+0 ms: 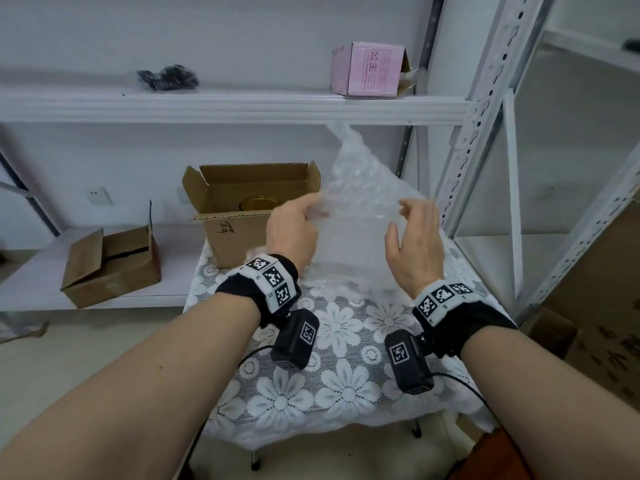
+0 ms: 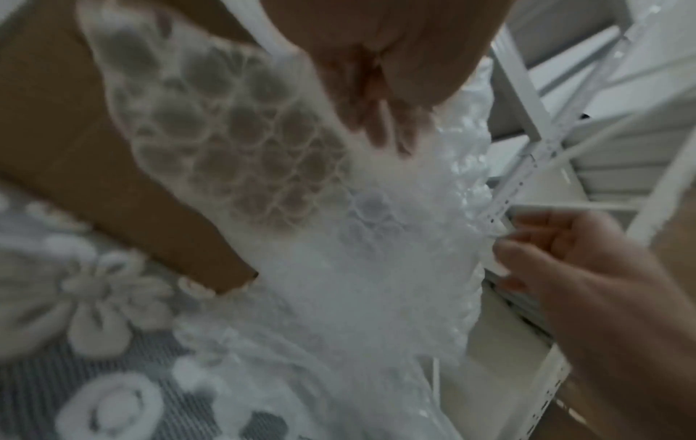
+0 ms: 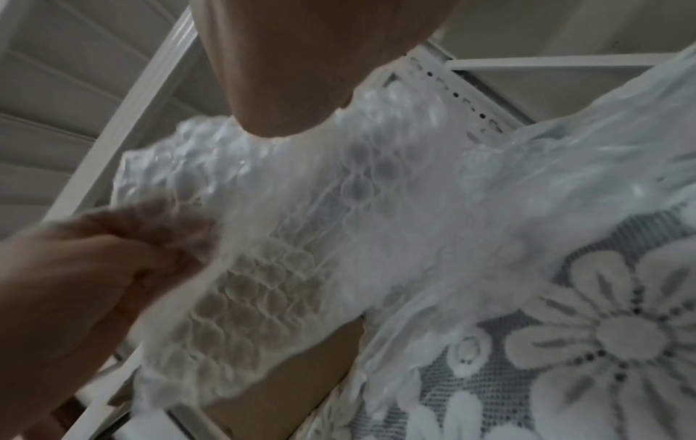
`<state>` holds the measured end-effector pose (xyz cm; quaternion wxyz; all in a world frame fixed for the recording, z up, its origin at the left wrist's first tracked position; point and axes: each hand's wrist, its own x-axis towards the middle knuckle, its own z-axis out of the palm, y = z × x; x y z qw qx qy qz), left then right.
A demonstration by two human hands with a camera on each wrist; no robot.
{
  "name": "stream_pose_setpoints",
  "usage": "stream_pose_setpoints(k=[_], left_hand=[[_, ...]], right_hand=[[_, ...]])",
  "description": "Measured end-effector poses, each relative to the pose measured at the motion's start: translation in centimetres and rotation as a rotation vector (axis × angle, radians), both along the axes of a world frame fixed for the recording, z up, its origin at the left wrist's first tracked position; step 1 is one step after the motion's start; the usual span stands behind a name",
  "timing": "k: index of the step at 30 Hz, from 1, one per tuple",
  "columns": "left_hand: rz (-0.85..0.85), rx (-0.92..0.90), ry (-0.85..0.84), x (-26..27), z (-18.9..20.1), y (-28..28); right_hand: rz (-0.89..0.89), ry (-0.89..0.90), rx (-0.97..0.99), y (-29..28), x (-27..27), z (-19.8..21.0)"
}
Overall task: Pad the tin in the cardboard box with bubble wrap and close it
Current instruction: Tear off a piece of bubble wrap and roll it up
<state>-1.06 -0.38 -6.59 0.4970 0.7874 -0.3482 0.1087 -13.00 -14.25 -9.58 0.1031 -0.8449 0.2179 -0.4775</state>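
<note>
White metal shelving fills the wall behind a small counter (image 1: 332,341) covered with a lacy flower-patterned cloth. Near the counter's far left corner sits the open cardboard box (image 1: 239,233), its flaps standing up, with the gold rim of the tin (image 1: 260,203) just showing inside. A pink carton (image 1: 367,69) and a dark bundle (image 1: 168,77) lie on the upper shelf, and a second brown box (image 1: 110,266) rests on the lower shelf off the counter's left edge.

Both hands are raised over the far half of the counter with a sheet of bubble wrap (image 1: 360,188) between them. The left hand (image 1: 294,230) pinches the sheet's left edge between thumb and curled fingers. The right hand (image 1: 415,244) has thumb and fingers partly curled at the right edge; the left wrist view shows its fingertips (image 2: 504,253) at the edge, but whether they really have hold of it is too blurred to tell. The sheet's top corner rises toward the upper shelf and its tail trails down onto the cloth.

The box and tin lie just left of the left hand and slightly beyond it, so the wrap must travel leftward over the near flap. The likely risks: the loose sheet could catch an upright flap and nudge the light box toward the counter's far edge, or the trailing tail could drag across the cloth. A weak hold on the right side could let the sheet slump, and if it bunches above the tin the flaps will probably not fold flat.
</note>
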Motion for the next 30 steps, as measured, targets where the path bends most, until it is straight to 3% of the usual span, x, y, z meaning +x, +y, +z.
stream_pose_setpoints(k=[4,6,8,12,17,19,21,25,30], left_hand=[[0.023,-0.038,-0.673,0.6,0.8,0.7],[0.010,0.010,-0.846,0.9,0.8,0.9],[-0.006,0.079,-0.914,0.8,0.9,1.2],[-0.124,0.329,-0.862,0.2,1.0,1.9],[-0.212,0.646,-0.374,-0.1,1.5,2.9],[-0.232,0.775,-0.281,0.3,1.5,3.5],[-0.239,0.915,-0.297,0.4,1.5,3.9],[-0.214,0.984,-0.274,-0.1,2.2,4.1],[0.091,0.960,-0.534,-0.6,4.4,4.2]], right_hand=[[0.113,-0.025,-0.350,1.0,1.0,1.4],[0.234,0.029,-0.517,1.8,1.6,1.9],[0.258,0.101,-0.638,2.5,2.2,2.2],[0.126,0.148,-0.758,3.3,2.9,2.0],[0.102,0.142,-0.781,3.0,2.9,1.6],[0.104,0.136,-0.774,3.4,2.6,1.4],[0.106,0.150,-0.766,3.9,2.3,1.6],[0.131,0.268,-0.701,4.6,1.6,3.3],[0.029,0.488,-0.589,5.4,1.9,4.8]])
